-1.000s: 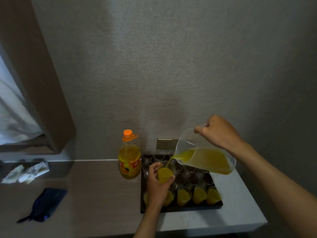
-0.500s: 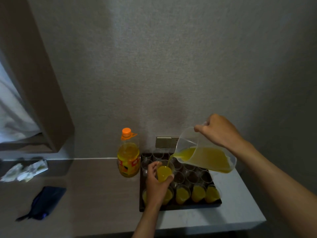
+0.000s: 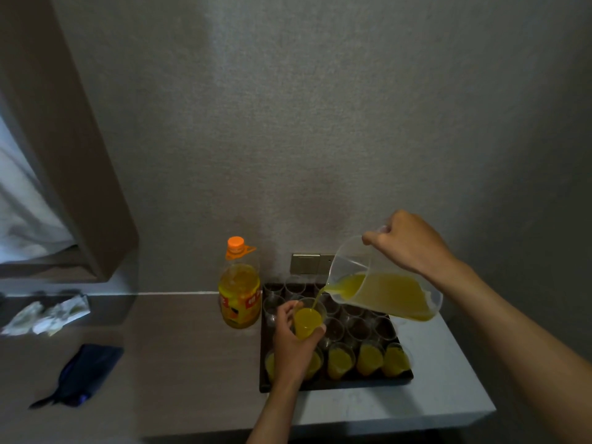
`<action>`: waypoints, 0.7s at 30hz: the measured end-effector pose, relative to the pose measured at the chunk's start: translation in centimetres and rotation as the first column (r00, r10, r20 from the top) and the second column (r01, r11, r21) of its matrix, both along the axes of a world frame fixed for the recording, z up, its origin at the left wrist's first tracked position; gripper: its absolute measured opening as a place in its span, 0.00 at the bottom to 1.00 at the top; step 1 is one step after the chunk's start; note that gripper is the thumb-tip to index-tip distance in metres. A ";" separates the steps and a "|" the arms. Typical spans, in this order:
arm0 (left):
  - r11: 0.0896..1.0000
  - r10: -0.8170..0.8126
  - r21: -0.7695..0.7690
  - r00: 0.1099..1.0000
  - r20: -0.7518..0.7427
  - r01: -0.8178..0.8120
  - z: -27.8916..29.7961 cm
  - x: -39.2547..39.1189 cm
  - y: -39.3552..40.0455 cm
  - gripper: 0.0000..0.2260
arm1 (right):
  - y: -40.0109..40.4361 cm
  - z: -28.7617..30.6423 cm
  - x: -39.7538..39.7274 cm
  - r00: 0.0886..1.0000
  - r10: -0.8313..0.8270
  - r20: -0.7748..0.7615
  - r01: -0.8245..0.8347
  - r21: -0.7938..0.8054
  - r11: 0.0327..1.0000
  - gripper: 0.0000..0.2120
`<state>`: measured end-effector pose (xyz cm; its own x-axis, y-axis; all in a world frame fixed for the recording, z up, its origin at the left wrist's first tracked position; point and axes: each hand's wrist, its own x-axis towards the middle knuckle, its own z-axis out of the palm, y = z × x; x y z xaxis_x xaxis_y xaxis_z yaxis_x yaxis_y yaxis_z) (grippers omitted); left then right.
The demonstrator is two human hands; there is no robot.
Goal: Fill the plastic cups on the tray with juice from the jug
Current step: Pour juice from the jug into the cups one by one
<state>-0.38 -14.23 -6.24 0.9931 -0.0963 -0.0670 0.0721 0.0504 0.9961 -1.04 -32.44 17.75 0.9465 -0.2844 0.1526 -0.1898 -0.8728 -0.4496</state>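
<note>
A: Our left hand [image 3: 294, 341] is wrapped around one cup [image 3: 308, 319], holding it up just above the tray [image 3: 336, 384]. Our right hand [image 3: 407, 245] grips the handle of the jug [image 3: 384, 285] and tips it. A thin stream of juice [image 3: 317, 299] falls into the cup.

B: How do we do it well?

A: The cup looks nearly full, so we should tip the jug back slowly. Keep the spout right over the middle of the cup, and hold the cup straight so nothing spills.

B: And the other cups?

A: The front row [image 3: 368, 362] on the tray has juice already. The ones behind [image 3: 355, 325] look empty.

B: Any words to read?

A: The bottle [image 3: 239, 293] with the orange cap stands on the table [image 3: 179, 347], just left of the tray. Its label is too blurry to read.
</note>
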 end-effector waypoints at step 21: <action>0.999 -0.028 0.019 1.000 -0.008 0.028 0.7 -0.6 0.0 0.28 | 0.2 0.1 -0.7 1.000 0.020 0.000 -0.020 -0.007 1.000 0.21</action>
<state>-0.96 -14.26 -5.49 0.9895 -0.1230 -0.0764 0.0806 0.0296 0.9963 -1.77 -32.28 17.83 0.9518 -0.2647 0.1551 -0.1723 -0.8795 -0.4435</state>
